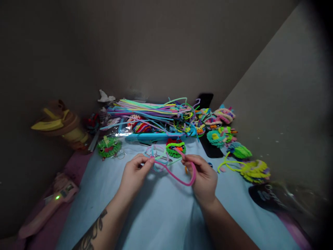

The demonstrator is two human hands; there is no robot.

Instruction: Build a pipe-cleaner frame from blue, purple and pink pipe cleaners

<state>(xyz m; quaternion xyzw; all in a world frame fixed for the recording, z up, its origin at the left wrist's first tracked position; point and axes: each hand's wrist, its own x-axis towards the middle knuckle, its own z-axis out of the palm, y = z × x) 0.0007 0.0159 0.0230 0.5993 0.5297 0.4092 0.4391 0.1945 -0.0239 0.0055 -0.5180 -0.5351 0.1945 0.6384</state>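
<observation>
My left hand (135, 171) pinches one end of a pink pipe cleaner (179, 178) between thumb and fingers. My right hand (203, 174) grips its other end, and the stem sags in a loop between the two hands. Both hands hover over a light blue cloth (145, 211). Just beyond the fingers lie pale blue and green bent pipe cleaners (158, 155) and a green and red fuzzy figure (176, 147).
A long bundle of coloured pipe cleaners (148, 109) lies across the back on a blue tray (153, 136). Several finished fuzzy figures (223, 130) sit at the right, a green one (109, 147) at the left. A pink glue gun (49, 205) lies at the left edge.
</observation>
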